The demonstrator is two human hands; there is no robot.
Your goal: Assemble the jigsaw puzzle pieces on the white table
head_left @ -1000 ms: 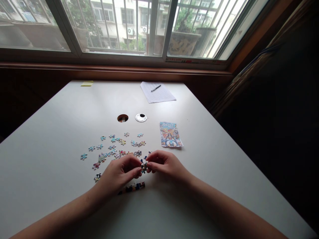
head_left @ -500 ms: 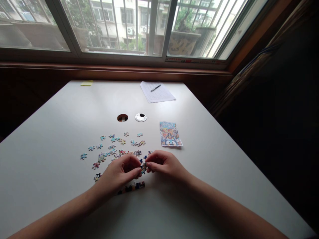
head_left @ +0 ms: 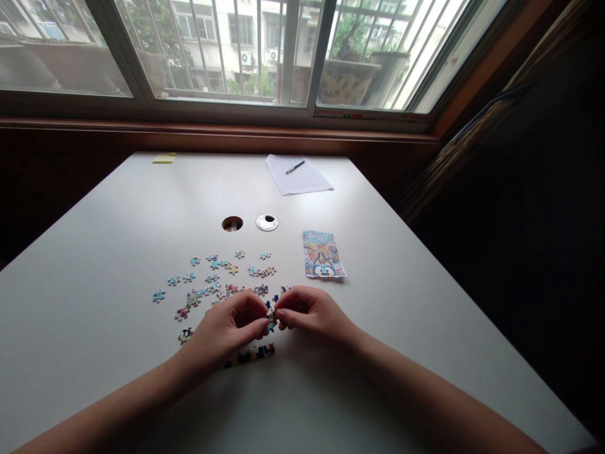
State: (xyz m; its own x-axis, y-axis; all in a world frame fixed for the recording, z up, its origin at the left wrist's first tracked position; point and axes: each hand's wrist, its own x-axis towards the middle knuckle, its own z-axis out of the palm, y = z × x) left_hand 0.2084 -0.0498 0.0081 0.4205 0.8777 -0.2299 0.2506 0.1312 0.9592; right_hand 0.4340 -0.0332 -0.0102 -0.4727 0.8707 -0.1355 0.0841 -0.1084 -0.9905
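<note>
My left hand [head_left: 239, 321] and my right hand [head_left: 314, 312] meet above the table, thumbs and fingertips pinched together on small jigsaw puzzle pieces [head_left: 272, 320]. The fingers partly cover these pieces, so how they join cannot be made out. Just below my left hand lies a joined strip of puzzle pieces [head_left: 250, 356], dark blue and orange, its left end hidden by the wrist. Many loose puzzle pieces [head_left: 193, 297] spread out beyond and left of the hands. A black-and-white piece [head_left: 184, 335] rests beside my left wrist.
A colourful picture card [head_left: 324, 255] lies beyond my right hand. Farther back on the white table [head_left: 401, 302] are a round hole [head_left: 232, 224], a metal cap [head_left: 267, 222], paper sheets [head_left: 302, 180] with a pen [head_left: 295, 167], and a yellow note [head_left: 164, 158]. A window stands behind.
Both hands stay in nearly the same place, still pinching the pieces. Only a very slight shift of the fingers shows.
</note>
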